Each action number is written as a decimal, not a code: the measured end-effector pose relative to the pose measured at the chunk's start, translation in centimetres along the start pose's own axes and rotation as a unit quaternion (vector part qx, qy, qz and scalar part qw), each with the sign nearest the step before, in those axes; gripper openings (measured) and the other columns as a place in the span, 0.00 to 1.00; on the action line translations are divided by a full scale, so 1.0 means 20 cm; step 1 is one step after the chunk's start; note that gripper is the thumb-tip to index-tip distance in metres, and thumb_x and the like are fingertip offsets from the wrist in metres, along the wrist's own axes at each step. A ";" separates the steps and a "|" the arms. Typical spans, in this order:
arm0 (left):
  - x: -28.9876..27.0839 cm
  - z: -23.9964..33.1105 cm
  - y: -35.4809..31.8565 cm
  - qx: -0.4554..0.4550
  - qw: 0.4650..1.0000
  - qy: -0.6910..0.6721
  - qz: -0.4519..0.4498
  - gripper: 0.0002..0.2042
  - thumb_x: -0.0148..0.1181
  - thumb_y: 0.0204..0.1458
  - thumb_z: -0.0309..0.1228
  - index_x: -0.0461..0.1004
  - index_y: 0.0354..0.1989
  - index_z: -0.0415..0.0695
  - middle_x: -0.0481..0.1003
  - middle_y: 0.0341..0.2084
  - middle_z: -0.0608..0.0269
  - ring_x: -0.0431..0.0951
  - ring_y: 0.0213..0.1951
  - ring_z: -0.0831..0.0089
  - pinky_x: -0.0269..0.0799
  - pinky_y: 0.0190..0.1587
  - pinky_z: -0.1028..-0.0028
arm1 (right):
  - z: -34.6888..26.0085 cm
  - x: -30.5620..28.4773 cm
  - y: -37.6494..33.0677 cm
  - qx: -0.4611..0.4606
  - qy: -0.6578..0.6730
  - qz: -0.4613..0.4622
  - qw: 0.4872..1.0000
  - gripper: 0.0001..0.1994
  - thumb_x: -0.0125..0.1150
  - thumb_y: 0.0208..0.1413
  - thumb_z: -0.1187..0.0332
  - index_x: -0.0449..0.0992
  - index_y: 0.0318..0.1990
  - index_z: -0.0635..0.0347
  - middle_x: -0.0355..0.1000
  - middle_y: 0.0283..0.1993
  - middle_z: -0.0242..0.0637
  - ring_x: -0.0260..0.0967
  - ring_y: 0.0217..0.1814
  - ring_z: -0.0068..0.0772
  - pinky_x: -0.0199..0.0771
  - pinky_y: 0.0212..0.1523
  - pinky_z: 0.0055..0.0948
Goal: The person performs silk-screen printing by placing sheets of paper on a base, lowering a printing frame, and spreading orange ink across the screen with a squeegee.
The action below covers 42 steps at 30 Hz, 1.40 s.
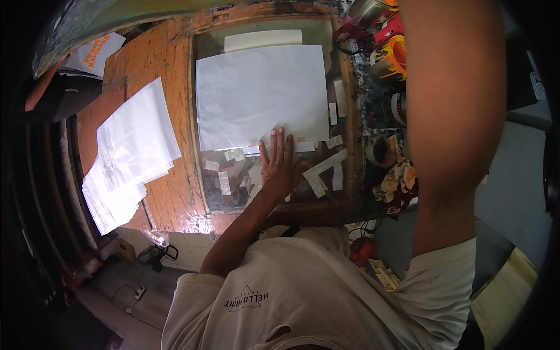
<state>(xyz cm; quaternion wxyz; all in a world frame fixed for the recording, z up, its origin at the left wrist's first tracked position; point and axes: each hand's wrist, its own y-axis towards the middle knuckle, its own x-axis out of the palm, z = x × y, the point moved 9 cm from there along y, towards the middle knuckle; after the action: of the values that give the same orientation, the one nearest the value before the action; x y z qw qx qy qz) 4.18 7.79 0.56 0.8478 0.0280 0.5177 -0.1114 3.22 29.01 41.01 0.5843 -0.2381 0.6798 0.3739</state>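
Observation:
A large white sheet, perhaps a flat paper bag, lies on a glass panel set in a wooden table. My left hand rests on the sheet's near edge, fingers stretched out flat and slightly apart. Under and beside these fingers runs a pale strip. Several bits of clear or whitish tape are stuck to the glass around the hand. Beyond the sheet's far edge a second white piece shows. My right arm is raised across the right side, and its hand is out of the picture.
A fanned stack of white sheets lies on the wood at the left. Paint-smeared cans and crumpled scraps crowd the right side. Another person's arm shows at the far left. A curved greenish edge overhangs the top left.

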 end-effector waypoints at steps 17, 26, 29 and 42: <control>0.03 0.04 0.00 0.032 0.999 -0.010 -0.006 0.38 0.57 0.62 0.49 0.55 0.72 0.33 0.43 0.76 0.41 0.36 0.78 0.49 0.29 0.75 0.38 | 0.00 0.01 -0.02 0.012 -0.001 0.002 1.000 0.17 0.51 0.64 0.59 0.86 0.40 0.55 0.81 0.38 0.41 0.74 0.30 0.28 0.74 0.33 0.34; 0.03 0.05 -0.01 0.033 0.999 0.028 -0.011 0.38 0.52 0.64 0.52 0.53 0.73 0.36 0.43 0.76 0.43 0.36 0.79 0.50 0.29 0.75 0.38 | -0.03 0.02 0.01 0.009 -0.003 0.010 1.000 0.17 0.51 0.64 0.60 0.86 0.40 0.55 0.81 0.38 0.41 0.74 0.30 0.29 0.75 0.33 0.34; 0.04 0.04 -0.01 0.033 0.998 0.054 -0.012 0.38 0.52 0.63 0.53 0.54 0.73 0.37 0.43 0.76 0.43 0.37 0.79 0.50 0.30 0.74 0.38 | -0.03 -0.03 -0.01 0.018 -0.002 0.017 1.000 0.17 0.51 0.64 0.60 0.86 0.40 0.55 0.81 0.38 0.41 0.74 0.30 0.29 0.75 0.33 0.34; 0.04 0.02 -0.03 0.030 0.999 0.018 0.014 0.38 0.55 0.62 0.52 0.55 0.73 0.38 0.43 0.76 0.42 0.36 0.79 0.50 0.32 0.73 0.34 | -0.08 -0.05 0.00 0.023 -0.003 0.017 1.000 0.17 0.50 0.64 0.60 0.87 0.40 0.54 0.81 0.38 0.42 0.74 0.30 0.29 0.75 0.33 0.35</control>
<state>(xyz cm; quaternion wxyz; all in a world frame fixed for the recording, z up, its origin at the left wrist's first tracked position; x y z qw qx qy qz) 4.64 7.01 0.13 0.8389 0.0623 0.5286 -0.1141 2.40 27.57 41.99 0.5850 -0.2117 0.6907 0.3685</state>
